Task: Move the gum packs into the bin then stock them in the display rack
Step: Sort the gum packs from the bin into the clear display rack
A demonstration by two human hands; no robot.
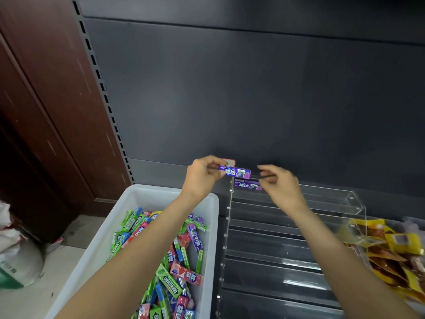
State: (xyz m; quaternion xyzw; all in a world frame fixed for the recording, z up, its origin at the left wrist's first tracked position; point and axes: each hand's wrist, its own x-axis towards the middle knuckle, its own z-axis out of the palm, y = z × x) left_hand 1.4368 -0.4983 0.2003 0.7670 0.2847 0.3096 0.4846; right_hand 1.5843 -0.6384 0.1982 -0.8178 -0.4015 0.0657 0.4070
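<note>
Left hand (202, 174) pinches purple gum pack (234, 172) above top tier of clear display rack (287, 245); right hand (279, 183) blurred, fingers loosely curled beside second purple pack (247, 185) in top tier; white bin (142, 196) of mixed gum packs (181, 256) left of rack.

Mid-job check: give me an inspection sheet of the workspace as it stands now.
Surface: pale floor left of the bin.
Job's things: white bin heaped with mixed gum packs; clear display rack mostly bare, one purple pack in its top row; another purple pack held above it.
Clutter: yellow snack packets right; white bags left.
Grippers: left hand pinches the held pack; right hand blurred by the top row.
Cables: nothing seen.
Surroundings: dark shelf back panel; brown wood panel.
</note>
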